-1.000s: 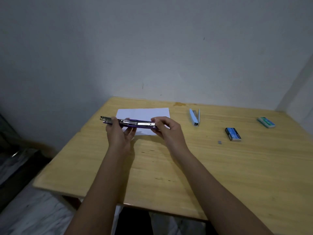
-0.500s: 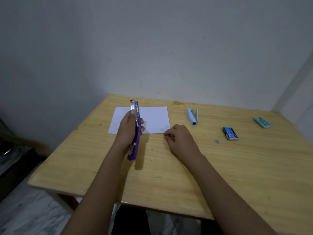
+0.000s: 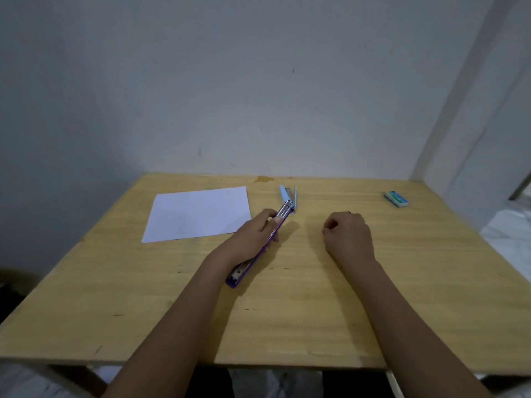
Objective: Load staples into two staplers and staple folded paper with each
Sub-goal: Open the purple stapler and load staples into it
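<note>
My left hand grips a purple stapler, opened out flat, its metal rail pointing up and to the right. The white sheet of paper lies flat on the wooden table, just left of that hand. A light blue stapler lies at the back, just beyond the purple stapler's tip. My right hand hovers or rests with fingers curled, over the spot where the blue staple box lay; the box is hidden beneath it. I cannot tell whether the hand holds anything.
A green staple box sits at the back right of the table. Grey walls close in behind and to the right. The table's front edge is near my body, and the floor shows at both sides.
My left hand carried the purple stapler to the right, from upright over the paper to a slant near the blue stapler. My right hand moved right from the paper's corner to over the blue staple box.
</note>
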`<state>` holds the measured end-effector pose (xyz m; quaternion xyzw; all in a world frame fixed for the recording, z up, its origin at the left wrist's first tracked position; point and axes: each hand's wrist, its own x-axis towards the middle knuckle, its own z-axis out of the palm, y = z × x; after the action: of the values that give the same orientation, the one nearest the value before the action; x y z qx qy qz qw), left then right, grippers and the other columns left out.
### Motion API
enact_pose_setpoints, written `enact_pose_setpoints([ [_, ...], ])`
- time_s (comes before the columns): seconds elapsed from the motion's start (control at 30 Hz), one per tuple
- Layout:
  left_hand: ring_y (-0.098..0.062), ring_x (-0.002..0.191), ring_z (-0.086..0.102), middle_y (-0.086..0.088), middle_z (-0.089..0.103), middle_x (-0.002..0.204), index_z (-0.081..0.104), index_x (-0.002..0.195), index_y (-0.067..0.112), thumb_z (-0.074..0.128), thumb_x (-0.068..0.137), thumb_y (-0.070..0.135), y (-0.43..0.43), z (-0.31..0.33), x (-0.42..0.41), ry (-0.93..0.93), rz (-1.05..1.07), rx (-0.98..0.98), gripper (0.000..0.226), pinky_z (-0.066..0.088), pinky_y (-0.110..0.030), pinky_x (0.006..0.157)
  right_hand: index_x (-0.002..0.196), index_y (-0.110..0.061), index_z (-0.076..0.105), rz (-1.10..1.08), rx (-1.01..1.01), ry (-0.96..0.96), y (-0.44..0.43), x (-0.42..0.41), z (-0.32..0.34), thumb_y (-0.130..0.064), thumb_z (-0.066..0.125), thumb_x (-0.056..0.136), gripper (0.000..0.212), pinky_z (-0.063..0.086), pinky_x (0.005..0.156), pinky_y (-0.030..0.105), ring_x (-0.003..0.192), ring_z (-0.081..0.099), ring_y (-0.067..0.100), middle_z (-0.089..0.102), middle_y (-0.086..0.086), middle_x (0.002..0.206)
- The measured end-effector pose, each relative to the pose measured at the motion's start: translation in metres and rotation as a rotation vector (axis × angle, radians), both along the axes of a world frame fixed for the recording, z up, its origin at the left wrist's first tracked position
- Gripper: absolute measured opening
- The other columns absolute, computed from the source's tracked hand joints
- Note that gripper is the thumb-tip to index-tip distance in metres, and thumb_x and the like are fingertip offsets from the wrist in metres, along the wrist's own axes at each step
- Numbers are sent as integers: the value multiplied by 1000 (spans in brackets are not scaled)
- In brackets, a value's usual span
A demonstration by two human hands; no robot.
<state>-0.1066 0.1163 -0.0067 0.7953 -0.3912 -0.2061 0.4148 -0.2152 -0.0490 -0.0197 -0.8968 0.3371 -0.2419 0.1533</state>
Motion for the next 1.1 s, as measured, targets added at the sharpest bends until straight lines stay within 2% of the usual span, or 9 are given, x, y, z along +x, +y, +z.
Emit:
enact_pose_setpoints([
  [0.1, -11, 63, 52, 9, 64, 87, 47, 120, 27, 31, 99, 44, -9, 8, -3, 17, -97, 75, 32, 43, -24, 63, 81, -13, 70, 16, 16, -143, -8, -2, -1, -17, 63, 82, 7, 45, 76, 33, 90, 55, 23, 63, 3, 88],
  [0.2, -8, 63, 54, 8, 65, 88, 50, 119, 27, 33, 98, 45, -15, 12, -6, 44, -181, 95, 33, 43, -22, 64, 88, -19, 66, 225, 419, -466, 2, -4, 10, -28, 60, 89, 11, 41, 66, 17, 75, 56, 8, 65, -8, 83],
  [0.3, -9, 63, 55, 7, 66, 86, 51, 120, 27, 35, 98, 45, -15, 15, -8, 83, -216, 94, 33, 45, -21, 64, 99, -19, 67, 395, 738, -424, 7, -3, 16, -32, 56, 92, 18, 44, 61, 15, 66, 57, 0, 67, -6, 84],
  [0.47, -12, 67, 59, 5, 69, 89, 53, 119, 29, 40, 96, 46, -8, 15, -5, 178, -215, 107, 32, 49, -27, 69, 86, -17, 70, 433, 776, -434, 7, 0, 8, -26, 59, 90, 14, 46, 63, 21, 68, 54, 8, 64, 0, 78],
  [0.6, -10, 79, 60, 5, 64, 104, 47, 128, 29, 63, 87, 34, -2, 21, -2, 182, -310, 214, 44, 49, -21, 77, 85, -10, 70, 318, 725, -535, 8, 5, 10, -26, 59, 90, 20, 44, 58, 19, 58, 51, 0, 61, -2, 71],
  [0.7, -13, 89, 61, 4, 59, 117, 52, 129, 23, 67, 84, 22, 2, 30, 2, 12, -314, 306, 47, 48, -25, 83, 85, -6, 69, 248, 695, -562, 4, 4, 13, -26, 58, 91, 24, 43, 58, 21, 51, 50, -4, 57, -5, 63],
  [0.9, -27, 96, 59, -9, 63, 105, 66, 109, 13, 59, 87, 18, 2, 25, -1, -380, -110, 294, 24, 44, -33, 75, 87, -8, 66, 148, 739, -585, 8, 11, 7, -22, 57, 92, 18, 49, 67, 29, 62, 56, 3, 61, -4, 70],
  [0.97, -20, 96, 60, -2, 66, 106, 67, 110, 18, 61, 86, 23, 7, 18, -1, -317, -68, 192, 24, 47, -34, 82, 85, -12, 65, 89, 806, -604, 4, 11, 6, -18, 58, 90, 10, 50, 66, 33, 62, 56, 9, 62, -1, 70],
  [1.1, -2, 89, 57, 13, 65, 104, 66, 111, 29, 65, 85, 25, 17, 7, -1, -46, -22, -88, 26, 43, -16, 75, 88, -7, 67, 43, 820, -566, 2, 12, 3, -14, 55, 90, 14, 48, 58, 29, 58, 54, 13, 61, 3, 69],
])
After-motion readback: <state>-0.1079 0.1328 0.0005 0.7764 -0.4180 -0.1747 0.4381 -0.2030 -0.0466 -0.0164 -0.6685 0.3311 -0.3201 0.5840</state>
